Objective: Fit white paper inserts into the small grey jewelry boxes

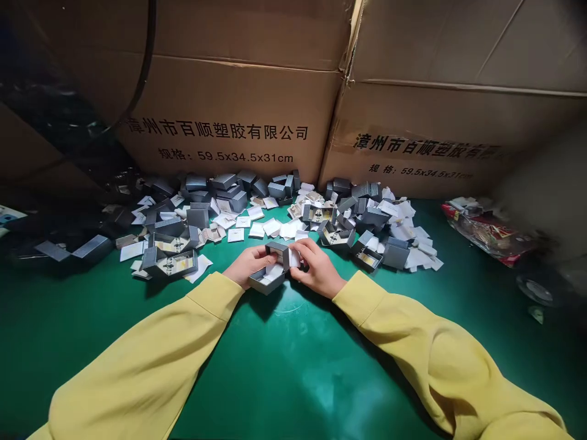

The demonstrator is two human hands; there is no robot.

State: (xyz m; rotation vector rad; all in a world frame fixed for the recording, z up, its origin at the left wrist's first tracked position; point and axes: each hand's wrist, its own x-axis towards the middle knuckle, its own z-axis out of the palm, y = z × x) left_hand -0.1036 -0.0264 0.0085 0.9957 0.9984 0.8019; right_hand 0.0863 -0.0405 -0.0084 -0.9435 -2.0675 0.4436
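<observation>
A small dark grey hinged jewellery box [268, 283] is held open just above the green table, with white lining visible inside. My left hand [245, 265] grips its left side, the thumb reaching over the inside. Pinched in the fingers of my right hand [317, 269] is a small white card [294, 257], at the right side of the raised lid; the fingers partly hide it. I cannot tell whether the card touches the lid. Both forearms are in yellow sleeves.
Several more grey boxes [198, 215] lie heaped behind my hands, some open. White square cards [235, 234] are scattered among them, with another heap of boxes and white pieces [415, 244] at right. Large cardboard cartons [238, 98] wall off the back. A red plastic bag [488, 235] lies far right.
</observation>
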